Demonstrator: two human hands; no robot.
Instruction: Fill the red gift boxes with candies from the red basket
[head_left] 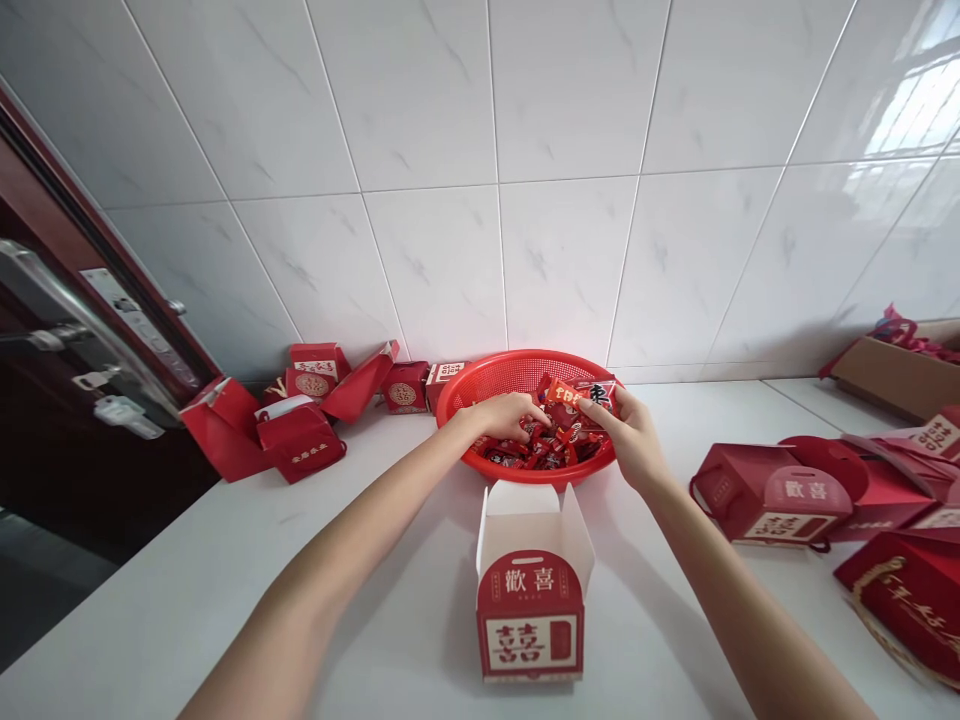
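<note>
A red plastic basket [517, 362] full of wrapped candies [551, 455] stands by the wall. My left hand [510, 415] reaches over its left side with fingers loosely spread among the candies; its fingertips are partly hidden and I see nothing held in them. At the basket's right side, my right hand [626, 430] pinches a red candy packet [600, 392] with a dark character on it. An orange wrapper [564, 392] lies against that packet, close to the thumb. In front of the basket a red and white gift box [531, 610] stands upright with its top flaps apart.
Several red boxes [304, 440] lie along the left by the wall. More red gift boxes [780, 490] are on the right, with a cardboard box [900, 372] behind them. A door with a metal handle [71, 300] borders the white counter [390, 600] at left.
</note>
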